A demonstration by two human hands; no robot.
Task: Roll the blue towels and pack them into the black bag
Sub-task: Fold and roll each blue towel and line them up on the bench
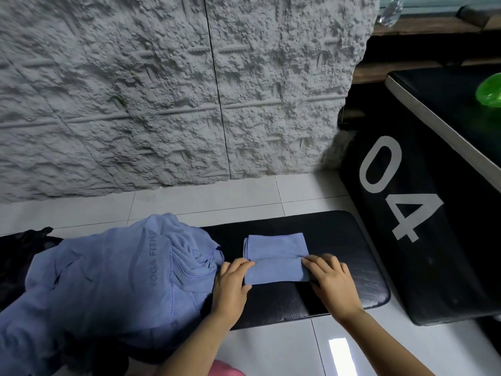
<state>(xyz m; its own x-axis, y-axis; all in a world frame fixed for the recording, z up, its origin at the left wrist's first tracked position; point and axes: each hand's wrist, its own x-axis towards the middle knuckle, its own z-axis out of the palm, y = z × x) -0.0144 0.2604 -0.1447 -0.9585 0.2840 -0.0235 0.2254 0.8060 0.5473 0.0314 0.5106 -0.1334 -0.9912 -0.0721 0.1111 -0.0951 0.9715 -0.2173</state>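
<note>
A small folded blue towel (275, 257) lies flat on a black padded bench (339, 240), its near portion folded over. My left hand (230, 286) holds the fold's left end between thumb and fingers. My right hand (332, 280) presses on the fold's right end with its fingers laid over the cloth. A loose heap of larger blue towels (108, 275) with printed lettering covers the bench's left part. Dark black material (24, 248), possibly the black bag, shows at the far left behind the heap.
A big black box marked "04" (406, 199) stands right of the bench, with a green object (490, 89) on top. A rough grey textured wall (162, 90) rises behind. White floor tiles (271, 348) surround the bench.
</note>
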